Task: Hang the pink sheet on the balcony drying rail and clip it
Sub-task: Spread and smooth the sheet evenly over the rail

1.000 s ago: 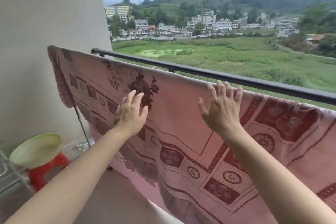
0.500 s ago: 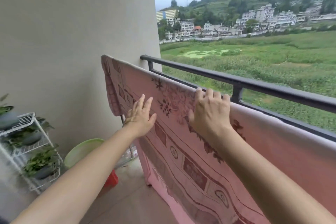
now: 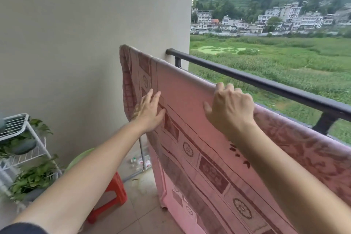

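The pink sheet (image 3: 190, 112) with dark red flower and border patterns hangs draped over a drying rail, which it hides along its top edge. My left hand (image 3: 148, 112) lies flat on the sheet's near face with straight fingers, close to the left end. My right hand (image 3: 229, 108) sits at the top fold, fingers curled over the covered rail and thumb on the near side. No clip is in view.
The dark balcony railing (image 3: 266, 83) runs just behind the sheet, with fields and houses beyond. A beige wall (image 3: 85, 43) stands at the left. A white plant shelf (image 3: 22, 138), a red stool (image 3: 112, 194) and a green basin (image 3: 77, 159) stand on the tiled floor.
The view has swung left along the sheet. Both hands have slid left towards the sheet's end; the right hand went from flat on the cloth to curled over the top edge.
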`<state>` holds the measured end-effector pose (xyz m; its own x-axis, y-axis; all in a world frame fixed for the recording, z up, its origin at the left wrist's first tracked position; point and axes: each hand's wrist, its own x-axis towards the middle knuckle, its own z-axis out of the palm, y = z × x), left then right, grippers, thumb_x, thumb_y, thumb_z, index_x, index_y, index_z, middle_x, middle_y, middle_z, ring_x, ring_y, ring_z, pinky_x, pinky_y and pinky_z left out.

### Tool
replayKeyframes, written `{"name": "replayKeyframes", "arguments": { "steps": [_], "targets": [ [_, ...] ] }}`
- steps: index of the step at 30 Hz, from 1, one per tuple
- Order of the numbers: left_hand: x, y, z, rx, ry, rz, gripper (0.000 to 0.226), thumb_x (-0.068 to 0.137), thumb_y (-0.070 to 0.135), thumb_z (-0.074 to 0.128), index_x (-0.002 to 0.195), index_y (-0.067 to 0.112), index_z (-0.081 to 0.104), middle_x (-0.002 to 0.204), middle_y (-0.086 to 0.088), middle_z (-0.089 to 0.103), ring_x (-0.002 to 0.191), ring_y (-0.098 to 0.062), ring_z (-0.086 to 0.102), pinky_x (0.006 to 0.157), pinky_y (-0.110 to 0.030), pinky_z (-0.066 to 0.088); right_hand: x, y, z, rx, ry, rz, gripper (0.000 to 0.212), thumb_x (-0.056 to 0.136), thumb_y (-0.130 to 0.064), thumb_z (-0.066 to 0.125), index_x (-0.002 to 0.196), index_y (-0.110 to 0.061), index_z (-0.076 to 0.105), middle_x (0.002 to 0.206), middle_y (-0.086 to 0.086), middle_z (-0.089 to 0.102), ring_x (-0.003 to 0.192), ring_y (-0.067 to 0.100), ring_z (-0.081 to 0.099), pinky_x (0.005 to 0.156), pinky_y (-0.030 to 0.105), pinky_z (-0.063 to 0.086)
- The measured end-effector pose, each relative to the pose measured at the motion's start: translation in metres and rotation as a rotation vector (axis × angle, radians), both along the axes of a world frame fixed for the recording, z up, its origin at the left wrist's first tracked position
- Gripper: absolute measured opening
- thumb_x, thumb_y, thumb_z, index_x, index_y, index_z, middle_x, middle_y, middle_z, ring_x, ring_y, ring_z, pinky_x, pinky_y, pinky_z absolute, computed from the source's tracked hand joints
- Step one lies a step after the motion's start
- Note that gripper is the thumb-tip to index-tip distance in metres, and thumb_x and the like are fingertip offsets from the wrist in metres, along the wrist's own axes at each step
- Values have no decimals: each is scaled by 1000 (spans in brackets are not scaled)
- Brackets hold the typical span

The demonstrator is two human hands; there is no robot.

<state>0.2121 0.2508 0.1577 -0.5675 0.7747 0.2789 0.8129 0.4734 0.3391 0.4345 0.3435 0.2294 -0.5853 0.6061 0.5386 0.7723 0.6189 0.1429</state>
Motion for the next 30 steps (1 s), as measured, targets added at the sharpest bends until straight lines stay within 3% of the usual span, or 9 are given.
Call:
{"name": "replayKeyframes", "arguments": {
  "steps": [4, 12, 18, 21, 27, 30],
  "targets": [
    [-91, 16, -6, 32, -41, -67, 65, 98, 41, 43, 154, 26, 14, 164, 1, 2, 149, -23, 9, 119, -49, 16, -90, 15, 0, 38, -11, -87, 55, 93, -62, 42, 111, -11, 50, 102, 11, 61, 88, 30, 62, 64, 36, 37],
    [-277, 47, 0, 67, -133, -88, 64, 98, 42, 45, 153, 21, 20, 161, -1, 15, 147, -25, 19, 118, -49, 22, -251, 49, 3, 20, 0, -175, 51, 93, -61, 41, 105, -12, 51, 98, 9, 63, 85, 29, 63, 62, 34, 36],
    [-369, 87, -13, 116, -219, -24, 63, 98, 41, 46, 152, 17, 24, 157, -4, 27, 142, -25, 31, 115, -42, 28, -343, 76, 3, 58, 50, -164, 51, 94, -61, 38, 99, -12, 53, 90, 9, 62, 75, 27, 59, 59, 34, 37],
    [-414, 111, -18, 109, -220, -2, 62, 98, 41, 46, 151, 15, 26, 155, -7, 30, 141, -26, 32, 115, -41, 29, -392, 90, 3, 59, 66, -109, 54, 94, -64, 37, 99, -13, 55, 90, 8, 62, 80, 27, 60, 63, 36, 40],
    [-513, 178, -1, 112, -194, 31, 52, 97, 36, 40, 145, 17, 33, 147, -10, 40, 136, -28, 38, 110, -43, 33, -507, 131, 6, -18, 88, -31, 39, 97, -51, 43, 105, -14, 54, 96, 6, 63, 79, 27, 61, 55, 33, 29],
    [-549, 213, 12, 243, -266, 94, 44, 97, 36, 36, 136, 16, 41, 135, -14, 48, 126, -33, 46, 103, -47, 40, -557, 147, 7, -8, 83, -31, 26, 97, -39, 47, 104, -14, 54, 92, 5, 62, 64, 23, 44, 47, 30, 16]
  ]
}}
